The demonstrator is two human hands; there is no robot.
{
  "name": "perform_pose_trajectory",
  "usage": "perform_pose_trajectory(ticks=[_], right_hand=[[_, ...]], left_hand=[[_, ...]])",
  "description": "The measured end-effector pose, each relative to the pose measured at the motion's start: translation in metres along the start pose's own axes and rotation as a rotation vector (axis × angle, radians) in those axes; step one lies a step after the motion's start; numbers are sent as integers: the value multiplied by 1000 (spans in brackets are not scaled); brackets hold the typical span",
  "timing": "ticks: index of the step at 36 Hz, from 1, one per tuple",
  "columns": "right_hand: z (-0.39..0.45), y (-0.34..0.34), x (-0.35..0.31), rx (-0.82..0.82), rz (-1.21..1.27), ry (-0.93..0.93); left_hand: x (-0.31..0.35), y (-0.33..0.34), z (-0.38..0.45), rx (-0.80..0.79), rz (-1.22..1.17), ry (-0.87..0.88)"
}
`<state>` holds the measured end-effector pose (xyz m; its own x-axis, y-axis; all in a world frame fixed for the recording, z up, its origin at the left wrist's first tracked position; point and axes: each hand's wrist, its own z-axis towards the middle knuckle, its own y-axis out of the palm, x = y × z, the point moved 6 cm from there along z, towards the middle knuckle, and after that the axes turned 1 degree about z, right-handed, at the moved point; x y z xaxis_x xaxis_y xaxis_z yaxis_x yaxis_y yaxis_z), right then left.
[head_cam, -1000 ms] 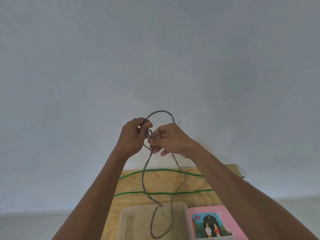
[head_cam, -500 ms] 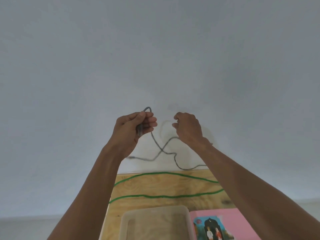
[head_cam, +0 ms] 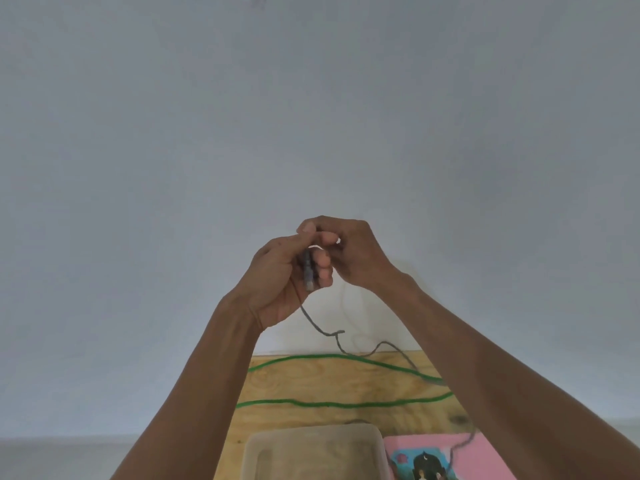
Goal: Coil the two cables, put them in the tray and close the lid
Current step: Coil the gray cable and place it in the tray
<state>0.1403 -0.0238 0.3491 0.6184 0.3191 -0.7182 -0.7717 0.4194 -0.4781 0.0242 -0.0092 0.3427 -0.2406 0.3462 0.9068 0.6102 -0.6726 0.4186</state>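
Hanging from the left hand (head_cam: 277, 282) is the grey cable (head_cam: 313, 323), with its plug end clamped upright between thumb and curled fingers (head_cam: 323, 261). So that hand is clenched on it for sure. Right hand (head_cam: 349, 251) is pressed up against the left one, fingers bent in and pinching at the same spot near the top. Looks like it's got the cable too, but it's blurry there so I can't fully tell. Both hands are held up in front of a plain pale wall (head_cam: 311, 116).

From the left palm the cable drops down, kinks, then trails off to the right across the board (head_cam: 311, 379) and passes under the right forearm. A bit of it shows again lying over the pink lid (head_cam: 464, 448) at the bottom right.

Green cable (head_cam: 346, 403) isn't coiled at all; it's just lying on the wooden board in a long sideways loop, two strands well apart, meeting somewhere behind the right arm.

Tray (head_cam: 313, 441) sits at the bottom edge, nearer than the green cable, clear-ish plastic, open, just beside the pink lid with the picture on it. Neither cable is in the tray.
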Motion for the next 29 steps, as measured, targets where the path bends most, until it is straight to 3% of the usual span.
perform_pose_trajectory(ticks=[6,13,19,22,29], right_hand=[[1,6,-3,-203,292,120],[-4,10,-10,-283,373,117],[-13,16,4,-230,214,293],[-23,22,8,-217,202,296],[-33,29,2,-254,176,264]], left_hand=[[-4,9,-1,-22,-58,-15],[-6,6,0,25,-106,19],[1,7,4,60,-153,113],[12,5,6,75,-154,163],[36,-16,12,156,112,312]])
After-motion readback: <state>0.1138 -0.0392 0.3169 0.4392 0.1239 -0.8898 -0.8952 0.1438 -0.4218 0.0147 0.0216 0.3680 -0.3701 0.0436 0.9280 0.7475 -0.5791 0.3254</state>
